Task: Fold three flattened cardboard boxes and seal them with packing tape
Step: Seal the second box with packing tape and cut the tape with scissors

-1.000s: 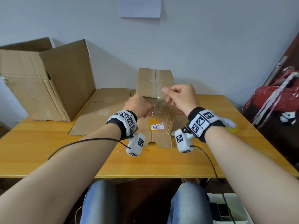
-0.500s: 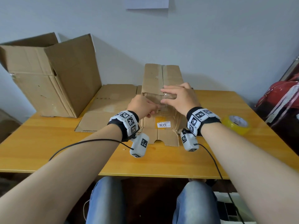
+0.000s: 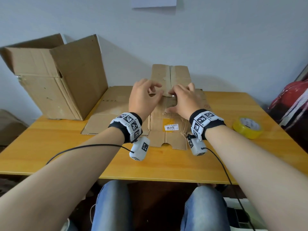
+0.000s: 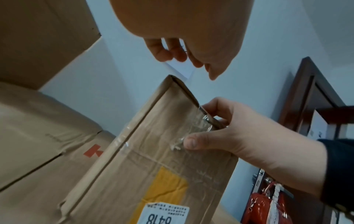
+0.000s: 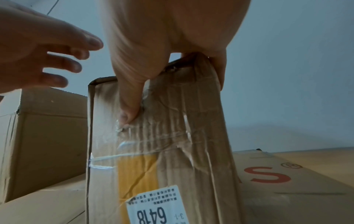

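A small cardboard box [image 3: 168, 117] with a white "6418" label stands in the middle of the table, its far flaps [image 3: 170, 74] upright. My right hand [image 3: 181, 99] grips its top edge. The fingers hook over the edge and the thumb [image 5: 128, 109] presses clear tape onto the front face [image 4: 153, 151]. My left hand [image 3: 145, 95] hovers just left of it above the same edge, fingers loosely spread [image 5: 57, 66] and holding nothing. A yellow tape roll [image 3: 247, 127] lies on the table to the right.
A large open cardboard box [image 3: 58, 77] stands at the back left. A flattened carton [image 3: 106, 110] lies under and beside the small box. The wooden table [image 3: 50, 147] ends at a wall behind. A red bag [image 3: 291, 97] sits off the right edge.
Both hands brought a clear tape strip down onto the small box. My left hand has since let go and lifted with its fingers spread, while my right hand shifted onto the top edge.
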